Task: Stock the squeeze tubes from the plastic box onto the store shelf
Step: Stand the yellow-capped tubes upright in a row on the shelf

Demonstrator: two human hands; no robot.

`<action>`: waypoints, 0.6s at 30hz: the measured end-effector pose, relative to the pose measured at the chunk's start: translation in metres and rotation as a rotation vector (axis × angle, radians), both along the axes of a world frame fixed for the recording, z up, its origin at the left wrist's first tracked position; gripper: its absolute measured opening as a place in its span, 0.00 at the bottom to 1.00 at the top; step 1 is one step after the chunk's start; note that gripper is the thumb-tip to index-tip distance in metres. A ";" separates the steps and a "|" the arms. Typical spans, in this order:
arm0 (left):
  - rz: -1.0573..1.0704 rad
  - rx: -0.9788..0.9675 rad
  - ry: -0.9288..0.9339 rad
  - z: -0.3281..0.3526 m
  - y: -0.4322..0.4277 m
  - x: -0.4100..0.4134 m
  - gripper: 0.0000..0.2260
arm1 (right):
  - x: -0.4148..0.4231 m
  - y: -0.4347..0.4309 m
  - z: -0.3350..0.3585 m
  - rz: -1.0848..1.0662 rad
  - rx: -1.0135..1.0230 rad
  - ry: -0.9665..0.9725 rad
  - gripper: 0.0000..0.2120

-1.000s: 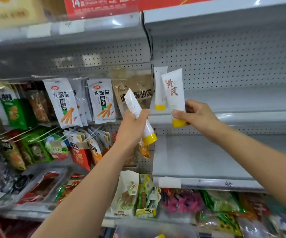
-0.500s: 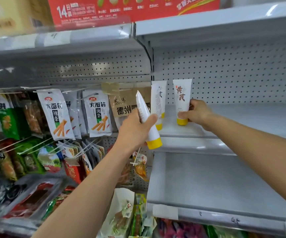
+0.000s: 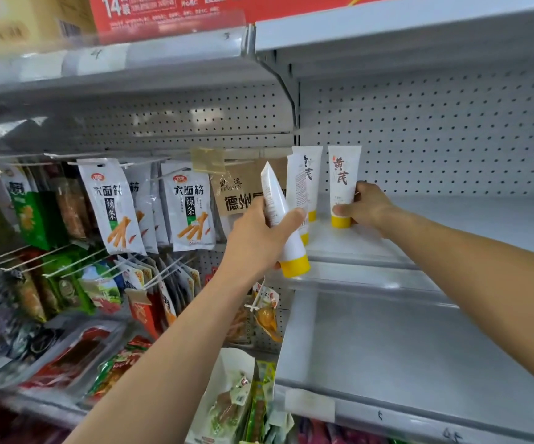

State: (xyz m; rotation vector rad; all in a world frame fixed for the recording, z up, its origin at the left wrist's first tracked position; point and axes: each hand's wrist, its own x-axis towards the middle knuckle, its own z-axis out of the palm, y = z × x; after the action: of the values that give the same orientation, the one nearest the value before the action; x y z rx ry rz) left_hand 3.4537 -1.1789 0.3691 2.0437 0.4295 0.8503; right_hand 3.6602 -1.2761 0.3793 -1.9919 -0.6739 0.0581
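My right hand [image 3: 366, 205] grips a white squeeze tube with a yellow cap [image 3: 342, 184], cap down, standing on the grey metal shelf [image 3: 451, 225]. To its left two more white tubes [image 3: 304, 184] stand on their caps at the shelf's left end. My left hand [image 3: 259, 238] holds another white tube [image 3: 283, 219] tilted, yellow cap down, in front of the shelf edge. The plastic box is out of view.
A pegboard back wall [image 3: 435, 139] rises behind the shelf. Snack packets [image 3: 108, 203] hang on hooks to the left. A second grey shelf [image 3: 387, 363] lies below, and more packets [image 3: 227, 402] sit beneath it. Red boxes [image 3: 169, 11] stand on the top shelf.
My right hand carried its tube deeper onto the shelf and set it upright on its cap. My left hand with its tube rose slightly toward the shelf. The camera moved closer.
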 end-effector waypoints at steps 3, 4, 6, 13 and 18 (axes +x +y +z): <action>0.007 0.005 0.000 -0.002 0.001 -0.001 0.16 | 0.001 0.001 0.000 -0.002 0.004 0.002 0.25; 0.009 0.002 -0.002 -0.002 0.001 -0.001 0.16 | 0.001 0.001 -0.001 -0.010 -0.002 0.007 0.25; 0.009 -0.018 0.000 -0.003 0.001 -0.003 0.14 | -0.001 0.000 -0.001 -0.039 -0.031 0.018 0.26; -0.006 -0.112 0.004 0.000 -0.004 -0.019 0.11 | -0.038 -0.019 0.005 -0.116 -0.001 -0.113 0.20; -0.060 -0.125 0.012 0.000 -0.004 -0.028 0.12 | -0.092 -0.036 0.012 0.257 0.062 -0.085 0.05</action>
State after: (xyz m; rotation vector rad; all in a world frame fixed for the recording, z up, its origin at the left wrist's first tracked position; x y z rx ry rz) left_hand 3.4260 -1.1832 0.3695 1.9380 0.4156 0.7571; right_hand 3.5678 -1.3120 0.3912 -1.8475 -0.9728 0.1058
